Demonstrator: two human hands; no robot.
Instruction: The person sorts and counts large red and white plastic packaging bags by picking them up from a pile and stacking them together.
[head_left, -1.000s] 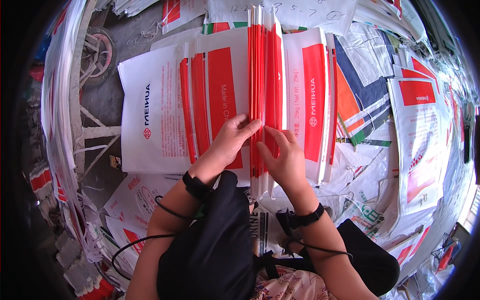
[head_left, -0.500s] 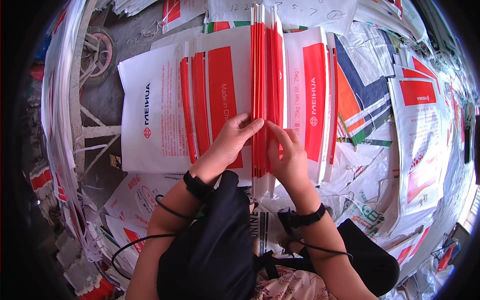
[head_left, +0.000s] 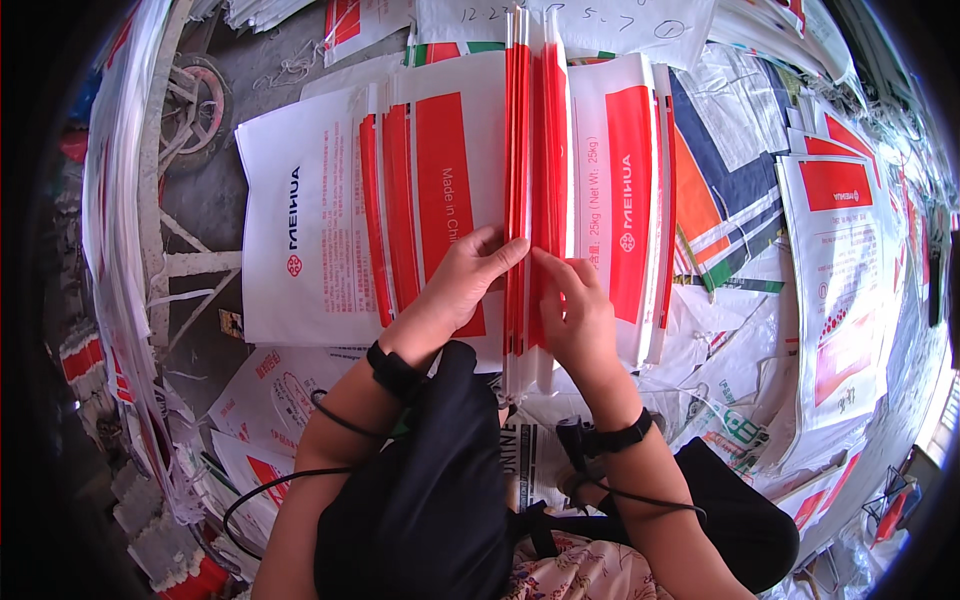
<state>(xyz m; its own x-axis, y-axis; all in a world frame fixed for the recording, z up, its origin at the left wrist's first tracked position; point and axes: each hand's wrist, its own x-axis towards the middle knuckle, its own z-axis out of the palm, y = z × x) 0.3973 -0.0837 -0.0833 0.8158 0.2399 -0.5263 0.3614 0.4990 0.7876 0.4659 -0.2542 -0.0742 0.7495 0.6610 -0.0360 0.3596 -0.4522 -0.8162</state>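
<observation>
Fingers [head_left: 553, 270] on sacks [head_left: 517, 150] — red-and-white, layered

Both of this person's arms are bare and reach out ahead, the left forearm [head_left: 335, 445] slanting in to the right and the right forearm [head_left: 655, 490] slanting in to the left, so the hands meet almost level, close together yet apart. The left hand [head_left: 465, 280] is turned with its back partly up, the thumb [head_left: 508, 256] stretched across toward the other hand and the fingers [head_left: 482, 241] bent and partly out of sight. Facing it, the right hand [head_left: 578, 318] has its index finger [head_left: 552, 266] reaching forward and leftward, knuckles raised, the rest curled more loosely beneath.
</observation>
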